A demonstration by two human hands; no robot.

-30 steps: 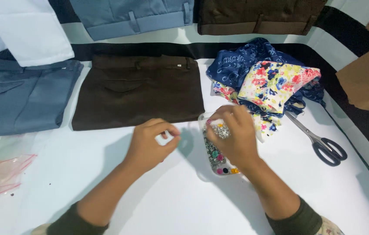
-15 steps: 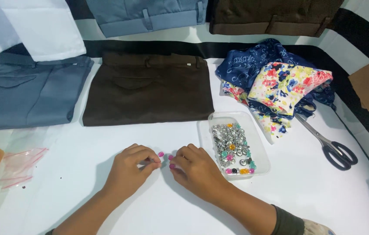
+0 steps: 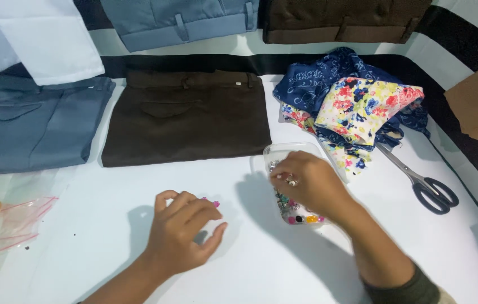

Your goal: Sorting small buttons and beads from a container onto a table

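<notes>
Shows the right hand (image 3: 306, 183) back over the clear plastic tray (image 3: 287, 149), having left the spot at mid-table where, half a second earlier, both sets of fingertips met over small pink-headed pieces. Catches it with fingers bunched narrow and tips pointing down among the tray's contents. Picks up a glint of silver at the knuckles; cannot tell whether that is a ring or a piece pinched up, so cannot tell whether anything is held.

Leaves the left hand (image 3: 185, 231) alone on the white table (image 3: 109, 186), lying roughly where it lay before, fingers loosely curled and thumb spread apart from them, gripping nothing. Finds the forefinger tip touching, or just beside, the pink-headed pieces (image 3: 215, 203) resting on the tabletop. Suggests one round of setting down over and another round of picking up under way.

Places the tray just below the folded brown trousers (image 3: 185, 118) and beside the heap of blue and floral fabric (image 3: 363, 107), half covered by the right hand. Reveals a shallow, see-through, rounded-corner dish, holding a jumble of tiny silvery and coloured bits (image 3: 301, 217), pink, yellow and dark ones showing at its near end.

Frames also dark-handled scissors (image 3: 425, 183) to the right, folded blue-grey trousers (image 3: 25, 126) to the left, and small clear zip bags (image 3: 22, 222) near the left edge.
</notes>
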